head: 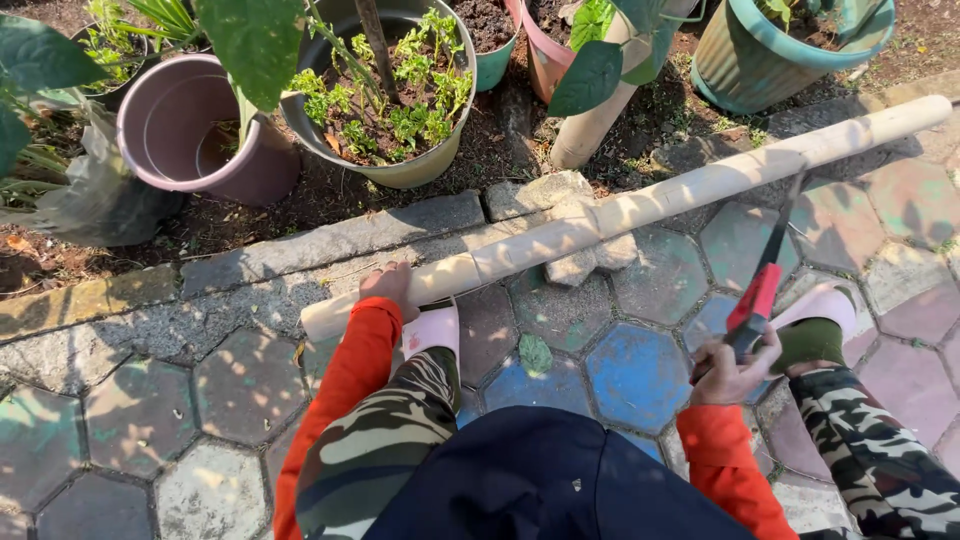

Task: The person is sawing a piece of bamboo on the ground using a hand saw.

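Gripping a red-handled saw point(762, 290), the right hand point(728, 372) is closed round its handle, blade tip against the long pale pole point(640, 208). The left hand point(388, 284) presses down on the pole's near end, fingers curled over it, beside a pink-slippered foot point(432, 328). The pole lies slanted across painted paving and a stone kerb. Beyond stand an empty mauve pot point(190, 130), a cream pot point(385, 95) of green seedlings, and a teal ribbed pot point(770, 55).

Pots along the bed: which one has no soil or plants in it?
The mauve plastic pot at far left, tilted, its inside bare. The beige pot beside it holds green seedlings; the others show soil or plants.
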